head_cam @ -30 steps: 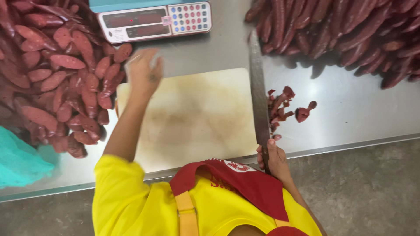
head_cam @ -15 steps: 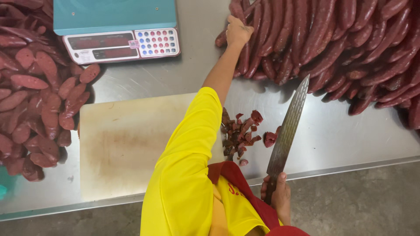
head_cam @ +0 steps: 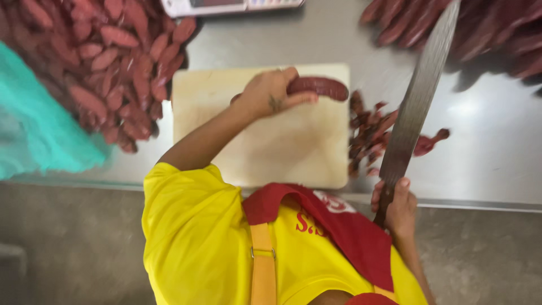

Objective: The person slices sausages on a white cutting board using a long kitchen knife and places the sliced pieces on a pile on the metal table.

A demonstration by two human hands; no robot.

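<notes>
My left hand (head_cam: pixel 270 93) grips a dark red sausage (head_cam: pixel 319 87) and holds it over the far right part of the pale cutting board (head_cam: pixel 271 144). My right hand (head_cam: pixel 397 204) is closed on the handle of a long knife (head_cam: pixel 416 97), whose blade points away over the steel table, to the right of the board. Small cut sausage scraps (head_cam: pixel 370 133) lie beside the board under the blade.
A heap of cut sausage pieces (head_cam: pixel 107 62) lies at the far left. Whole sausages (head_cam: pixel 480 28) are piled at the far right. A weighing scale (head_cam: pixel 226 5) stands at the back. A teal cloth (head_cam: pixel 39 124) lies at the left edge of the steel table (head_cam: pixel 497 152).
My left hand has come back from the sausage pile at the far right with one sausage and now holds it over the board. The knife has stayed to the right of the board.
</notes>
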